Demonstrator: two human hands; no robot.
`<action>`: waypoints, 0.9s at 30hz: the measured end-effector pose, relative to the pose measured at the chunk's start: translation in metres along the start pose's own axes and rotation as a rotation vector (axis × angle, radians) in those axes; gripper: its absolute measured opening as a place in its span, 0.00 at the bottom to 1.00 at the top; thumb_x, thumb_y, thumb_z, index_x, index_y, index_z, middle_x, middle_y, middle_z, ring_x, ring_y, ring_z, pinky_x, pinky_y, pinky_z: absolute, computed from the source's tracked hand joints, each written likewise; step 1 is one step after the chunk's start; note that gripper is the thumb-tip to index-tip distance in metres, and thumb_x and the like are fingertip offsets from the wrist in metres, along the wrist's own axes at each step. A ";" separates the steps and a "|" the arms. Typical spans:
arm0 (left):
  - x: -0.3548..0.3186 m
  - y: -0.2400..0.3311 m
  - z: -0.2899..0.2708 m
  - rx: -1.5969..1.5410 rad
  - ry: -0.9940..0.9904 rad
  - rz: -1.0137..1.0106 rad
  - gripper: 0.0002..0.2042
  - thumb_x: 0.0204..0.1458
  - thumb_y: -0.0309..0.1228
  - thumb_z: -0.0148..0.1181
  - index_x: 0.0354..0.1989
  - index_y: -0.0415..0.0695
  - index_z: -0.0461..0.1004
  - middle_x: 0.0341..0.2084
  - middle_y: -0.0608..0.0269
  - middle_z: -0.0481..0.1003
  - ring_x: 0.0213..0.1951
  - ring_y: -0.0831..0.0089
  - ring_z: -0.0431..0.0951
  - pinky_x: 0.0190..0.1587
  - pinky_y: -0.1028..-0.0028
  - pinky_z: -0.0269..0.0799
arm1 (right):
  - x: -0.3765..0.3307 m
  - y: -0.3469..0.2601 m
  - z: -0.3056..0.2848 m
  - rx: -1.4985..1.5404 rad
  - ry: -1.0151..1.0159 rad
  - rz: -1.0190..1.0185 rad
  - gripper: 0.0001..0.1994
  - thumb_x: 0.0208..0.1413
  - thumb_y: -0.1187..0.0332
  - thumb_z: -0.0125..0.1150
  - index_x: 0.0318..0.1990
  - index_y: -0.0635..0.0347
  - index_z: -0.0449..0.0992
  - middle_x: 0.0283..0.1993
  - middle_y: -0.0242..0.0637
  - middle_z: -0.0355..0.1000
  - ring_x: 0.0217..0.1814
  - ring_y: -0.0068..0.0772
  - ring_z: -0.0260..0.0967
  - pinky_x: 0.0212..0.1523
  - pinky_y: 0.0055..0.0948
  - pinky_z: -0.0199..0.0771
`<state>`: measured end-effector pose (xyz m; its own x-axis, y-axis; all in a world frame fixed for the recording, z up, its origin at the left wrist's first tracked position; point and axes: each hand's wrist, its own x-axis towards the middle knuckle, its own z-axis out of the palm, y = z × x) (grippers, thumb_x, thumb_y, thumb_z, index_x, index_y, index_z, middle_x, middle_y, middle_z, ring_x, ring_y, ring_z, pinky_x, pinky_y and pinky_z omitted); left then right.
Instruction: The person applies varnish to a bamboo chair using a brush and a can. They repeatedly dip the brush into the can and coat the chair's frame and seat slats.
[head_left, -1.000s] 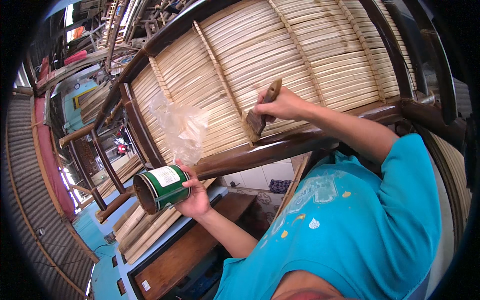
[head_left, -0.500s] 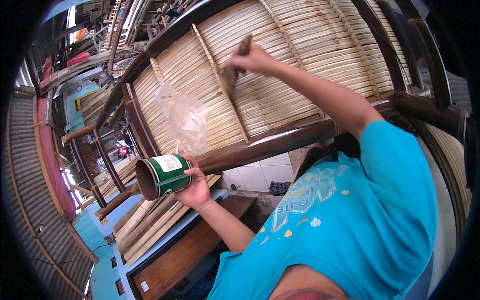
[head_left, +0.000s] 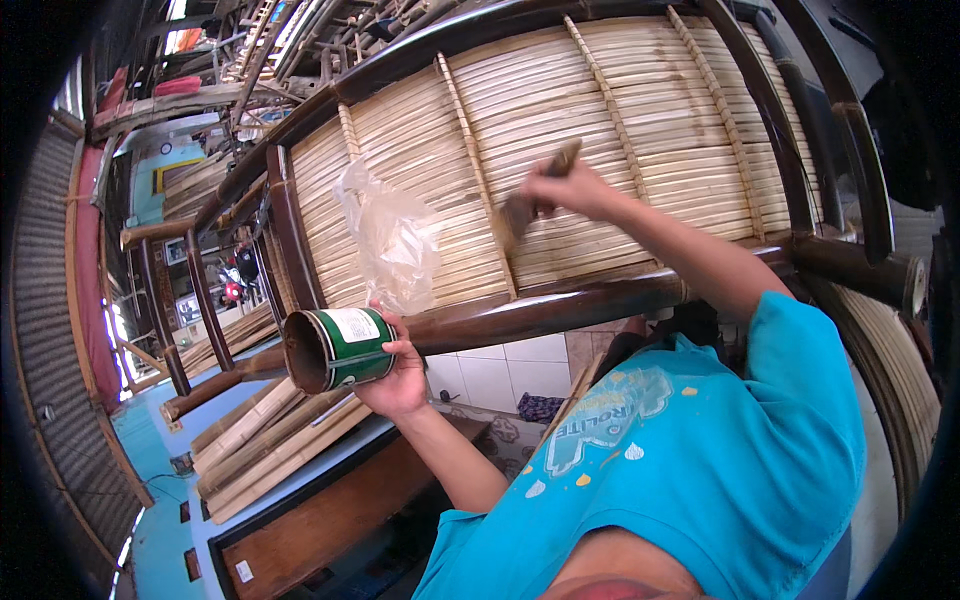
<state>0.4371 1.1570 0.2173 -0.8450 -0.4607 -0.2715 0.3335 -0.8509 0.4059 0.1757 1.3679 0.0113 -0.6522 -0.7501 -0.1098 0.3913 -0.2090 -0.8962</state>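
My left hand (head_left: 400, 378) is closed round a green tin can (head_left: 362, 345) with a white label, tilted so that its dark open mouth faces left. A crumpled clear plastic bag (head_left: 392, 245) stands up behind the can, in front of the slats. In my right hand (head_left: 572, 190) is a paintbrush (head_left: 515, 218), its handle pointing up and its bristles down against the slatted panel (head_left: 560, 110). Pale bamboo strips make up this panel, crossed by several wrapped ribs. A dark glossy bamboo frame (head_left: 550, 325) runs round it.
Cut bamboo strips (head_left: 270, 450) lie stacked on a blue surface at the lower left. Below them is a brown wooden panel (head_left: 330, 535). Dark bamboo legs (head_left: 205, 300) rise at the left. Bamboo poles (head_left: 400, 45) are piled at the back, and a corrugated wall (head_left: 50, 330) stands far left.
My right hand and the paintbrush have come down nearer the panel's near edge. The whole view has shifted a little. My left hand keeps its hold on the can.
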 end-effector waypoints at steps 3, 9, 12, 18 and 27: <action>0.001 0.005 0.012 -0.056 -0.039 -0.018 0.34 0.57 0.40 0.56 0.72 0.45 0.56 0.71 0.49 0.59 0.64 0.48 0.66 0.48 0.56 0.78 | 0.088 -0.026 -0.040 0.014 0.326 -0.304 0.11 0.63 0.63 0.65 0.37 0.63 0.81 0.29 0.31 0.76 0.29 0.20 0.72 0.32 0.22 0.75; -0.054 0.059 0.005 -0.125 -0.048 0.147 0.36 0.56 0.38 0.57 0.74 0.49 0.55 0.73 0.52 0.57 0.65 0.47 0.65 0.48 0.55 0.78 | 0.074 -0.020 -0.017 -0.012 0.258 -0.306 0.10 0.64 0.64 0.64 0.37 0.63 0.81 0.29 0.29 0.76 0.32 0.19 0.72 0.33 0.23 0.75; -0.106 0.086 -0.014 -0.114 -0.012 0.336 0.36 0.57 0.41 0.56 0.74 0.47 0.53 0.72 0.51 0.58 0.64 0.46 0.66 0.47 0.56 0.79 | -0.023 -0.004 0.018 -0.008 0.018 0.058 0.09 0.63 0.65 0.65 0.32 0.59 0.78 0.28 0.31 0.75 0.26 0.21 0.72 0.27 0.24 0.74; -0.162 0.120 -0.069 -0.123 0.086 0.544 0.37 0.58 0.47 0.54 0.74 0.44 0.53 0.70 0.45 0.60 0.64 0.44 0.66 0.48 0.54 0.80 | 0.018 -0.042 -0.008 -0.257 0.186 -0.183 0.11 0.64 0.62 0.64 0.44 0.62 0.81 0.32 0.29 0.76 0.30 0.18 0.71 0.32 0.20 0.73; -0.194 0.126 -0.201 -0.201 0.207 0.678 0.40 0.54 0.56 0.57 0.72 0.46 0.58 0.68 0.40 0.60 0.64 0.41 0.67 0.46 0.57 0.81 | 0.098 -0.156 0.098 -0.154 0.128 -0.233 0.17 0.64 0.62 0.66 0.55 0.62 0.79 0.42 0.33 0.78 0.36 0.19 0.75 0.40 0.21 0.81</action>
<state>0.7274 1.0883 0.1461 -0.3363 -0.9235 -0.1847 0.8418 -0.3827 0.3806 0.1146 1.2653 0.1830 -0.7930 -0.6061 0.0616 0.1250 -0.2609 -0.9573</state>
